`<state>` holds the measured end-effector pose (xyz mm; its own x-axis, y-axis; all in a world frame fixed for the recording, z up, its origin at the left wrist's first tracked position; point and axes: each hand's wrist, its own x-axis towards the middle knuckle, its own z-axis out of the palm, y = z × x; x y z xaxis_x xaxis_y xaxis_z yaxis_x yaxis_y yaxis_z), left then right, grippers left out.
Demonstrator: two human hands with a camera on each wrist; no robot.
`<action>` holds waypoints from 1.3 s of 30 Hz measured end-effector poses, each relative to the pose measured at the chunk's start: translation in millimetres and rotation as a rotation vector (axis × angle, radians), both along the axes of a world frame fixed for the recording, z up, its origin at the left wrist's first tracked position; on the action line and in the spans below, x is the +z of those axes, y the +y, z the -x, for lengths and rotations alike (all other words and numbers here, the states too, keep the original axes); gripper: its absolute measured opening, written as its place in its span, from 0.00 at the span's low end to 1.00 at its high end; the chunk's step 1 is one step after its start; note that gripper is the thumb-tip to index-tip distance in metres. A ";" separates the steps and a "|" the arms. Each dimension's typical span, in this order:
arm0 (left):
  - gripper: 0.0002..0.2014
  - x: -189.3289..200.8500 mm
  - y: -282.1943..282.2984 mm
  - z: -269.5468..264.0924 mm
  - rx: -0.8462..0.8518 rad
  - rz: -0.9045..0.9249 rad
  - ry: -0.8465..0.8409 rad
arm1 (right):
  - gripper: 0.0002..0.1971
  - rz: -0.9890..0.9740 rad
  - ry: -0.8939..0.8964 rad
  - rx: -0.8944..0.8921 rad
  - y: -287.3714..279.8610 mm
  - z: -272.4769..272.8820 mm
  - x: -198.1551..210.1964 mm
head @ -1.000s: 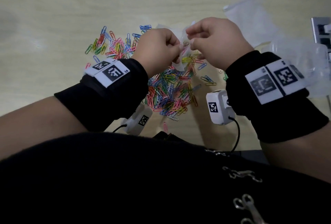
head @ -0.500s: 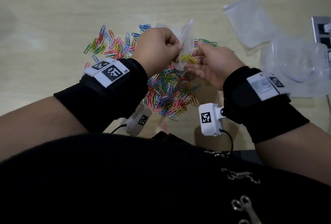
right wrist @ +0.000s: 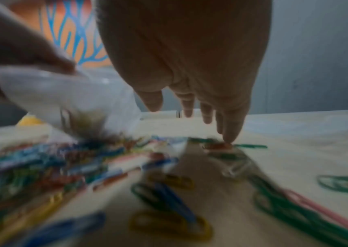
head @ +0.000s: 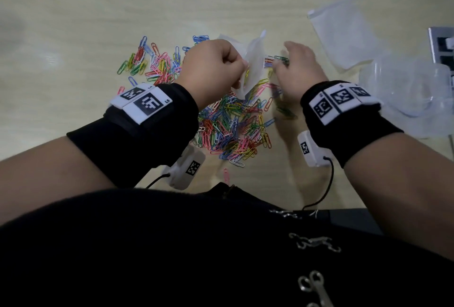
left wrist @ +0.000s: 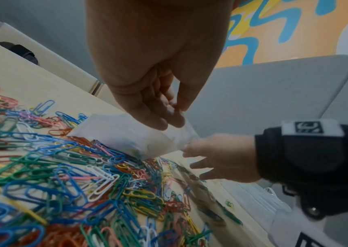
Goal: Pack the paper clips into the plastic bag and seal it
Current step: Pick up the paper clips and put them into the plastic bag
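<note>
A heap of coloured paper clips [head: 231, 125] [left wrist: 67, 180] lies on the light wooden table. My left hand [head: 216, 68] [left wrist: 160, 110] pinches the rim of a small clear plastic bag [head: 253, 66] [left wrist: 131, 137] [right wrist: 59, 95], which hangs above the heap with a few clips in its bottom. My right hand [head: 294, 66] [right wrist: 200, 113] [left wrist: 215, 160] is to the right of the bag with its fingers straight and pointing down. One fingertip [right wrist: 228, 138] touches a few loose clips [right wrist: 221, 146] on the table. The right wrist view is blurred.
A second flat plastic bag [head: 344, 29] lies at the back right. A clear plastic container [head: 405, 90] stands at the right, next to a grey device [head: 442, 46] at the frame edge. More clips [head: 152, 63] are scattered at the left. Bare table lies beyond.
My right hand has left the bag's mouth, turned palm down and dropped to loose clips on the table right of the bag. The left hand keeps holding the bag.
</note>
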<state>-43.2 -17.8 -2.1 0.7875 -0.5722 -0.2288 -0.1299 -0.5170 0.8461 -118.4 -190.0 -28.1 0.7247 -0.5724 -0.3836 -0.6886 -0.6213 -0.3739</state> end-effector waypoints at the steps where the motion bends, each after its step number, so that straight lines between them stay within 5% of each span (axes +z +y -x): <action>1: 0.10 0.2 0.8 0.0 0.016 0.003 -0.006 | 0.32 0.013 0.014 0.107 1.9 -1.4 -6.5; 6: 0.11 -0.6 1.3 -0.9 0.075 0.029 -0.026 | 0.47 0.093 0.093 0.501 23.6 5.7 -18.3; 9: 0.11 0.2 0.7 -1.3 0.076 0.025 -0.041 | 0.37 0.140 -0.006 0.536 34.7 24.9 -17.7; 13: 0.11 0.7 -0.9 -0.7 0.064 0.018 -0.046 | 0.14 0.246 -0.139 0.465 34.3 43.2 -22.2; 19: 0.09 -1.6 -4.1 0.4 0.011 0.012 -0.013 | 0.08 0.200 -0.096 0.288 18.3 36.8 -9.4; 22: 0.09 -1.9 -5.6 1.4 -0.012 0.015 0.004 | 0.03 0.014 -0.143 0.033 12.9 31.4 2.4; 28: 0.09 -1.5 -7.3 5.0 -0.046 -0.017 -0.020 | 0.06 -0.715 -0.452 -0.482 17.2 18.0 40.8; 31: 0.10 -1.0 -8.3 6.7 -0.053 -0.023 -0.017 | 0.05 -0.809 -0.476 -0.451 23.8 9.5 54.9; 34: 0.11 0.3 -8.5 7.4 -0.056 -0.014 -0.009 | 0.02 -0.689 -0.380 -0.325 33.7 2.7 61.8; 39: 0.10 0.1 -6.5 6.4 -0.023 0.011 0.021 | 0.10 -0.494 -0.354 -0.233 26.7 5.0 61.3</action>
